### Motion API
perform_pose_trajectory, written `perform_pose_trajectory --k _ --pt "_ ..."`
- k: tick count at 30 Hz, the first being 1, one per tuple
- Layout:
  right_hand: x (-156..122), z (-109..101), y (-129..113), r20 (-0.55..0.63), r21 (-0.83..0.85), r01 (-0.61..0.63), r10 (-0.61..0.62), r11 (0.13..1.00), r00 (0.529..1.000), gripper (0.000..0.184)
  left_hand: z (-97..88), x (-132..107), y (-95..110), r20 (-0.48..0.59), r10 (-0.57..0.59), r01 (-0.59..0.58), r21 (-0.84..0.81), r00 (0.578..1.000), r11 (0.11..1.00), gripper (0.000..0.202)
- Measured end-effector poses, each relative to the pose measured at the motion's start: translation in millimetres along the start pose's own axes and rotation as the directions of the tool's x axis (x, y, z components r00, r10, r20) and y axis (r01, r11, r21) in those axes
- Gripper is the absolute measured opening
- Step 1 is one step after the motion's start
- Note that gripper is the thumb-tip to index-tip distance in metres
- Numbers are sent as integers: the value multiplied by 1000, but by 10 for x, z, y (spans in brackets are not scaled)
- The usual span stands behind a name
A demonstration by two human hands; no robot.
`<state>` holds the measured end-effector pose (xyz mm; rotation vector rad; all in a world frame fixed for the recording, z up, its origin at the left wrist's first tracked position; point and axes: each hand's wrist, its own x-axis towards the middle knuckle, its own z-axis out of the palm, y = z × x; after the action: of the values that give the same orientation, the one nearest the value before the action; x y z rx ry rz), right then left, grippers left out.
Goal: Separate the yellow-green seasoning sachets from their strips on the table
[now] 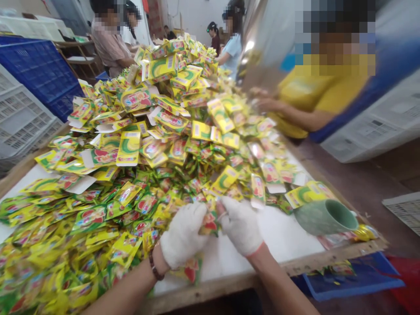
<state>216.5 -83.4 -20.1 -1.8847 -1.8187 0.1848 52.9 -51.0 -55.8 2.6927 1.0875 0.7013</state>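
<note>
My left hand [183,234] and my right hand [241,225] both wear white knit gloves and meet over the table's near edge. Between them they pinch a small yellow-green sachet [210,223] with a red picture on it. More sachets hang below my left hand, at the edge. A huge heap of the same sachets [147,144] and flat yellow cartons covers the white table [282,236], rising toward the far end.
A green cup [324,216] lies on its side at the table's right corner. A blue tray [354,275] sits below that corner. Blue and white crates [29,87] stack on the left. A person in yellow [311,96] works at the right side; others stand at the far end.
</note>
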Motion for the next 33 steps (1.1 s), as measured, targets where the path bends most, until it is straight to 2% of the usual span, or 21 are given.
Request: perform_pose_trajectory --k 2,4,7,9,11,13,16,18,20,22,24,26,28,29,31,33 --pt "-39 63 -15 -37 -39 59 -60 997 998 24 -7 7 6 -8 -14 14 -10 1000 1000 41" --pt "-76 47 13 -33 71 79 -77 994 996 17 -44 37 -5 0 -30 30 1 1000 1000 39" --pt "-117 -85 75 -38 290 -44 57 956 998 26 -122 95 -33 16 -78 77 41 997 996 41" --pt "-138 -160 81 -18 381 -128 146 916 989 19 -155 114 -46 35 -68 66 55 997 996 42" --pt "-161 -176 51 50 468 -183 181 865 982 20 -160 109 -49 53 -19 17 51 998 999 44" --pt "-189 -148 6 181 575 -261 191 775 965 24 -145 89 -52 63 3 -5 44 998 999 43" --pt "-229 -112 -42 429 684 -428 149 591 891 40 -119 62 -65 39 -11 10 39 999 999 42" --pt "-243 -121 -55 508 706 -484 107 517 855 47 -110 54 -60 9 -11 11 27 1000 1000 43" --pt "-238 -146 -59 528 700 -477 65 532 847 33 -108 51 -24 -8 3 -3 -7 1000 1000 42" --pt "-212 -176 -51 526 662 -431 30 613 850 15 -112 46 44 -13 6 -7 -84 1000 996 44" --pt "-176 -205 -25 467 623 -324 -6 712 884 20 -118 40 120 21 -33 37 -218 999 975 46" --pt "-151 -228 21 388 591 -180 -82 786 918 19 -111 29 179 94 -113 141 -379 989 915 42" --pt "-162 -232 85 345 574 -71 -162 816 925 18 -76 13 209 187 -217 284 -529 958 800 38" --pt "-187 -222 121 316 564 -55 -155 824 936 19 -48 5 216 223 -271 351 -593 936 725 36" --pt "-272 -180 202 179 543 -86 -15 835 984 17 21 -10 221 281 -355 442 -711 892 547 30" --pt "-392 -116 284 15 549 -159 180 821 984 14 83 -16 226 334 -372 468 -804 866 368 24"
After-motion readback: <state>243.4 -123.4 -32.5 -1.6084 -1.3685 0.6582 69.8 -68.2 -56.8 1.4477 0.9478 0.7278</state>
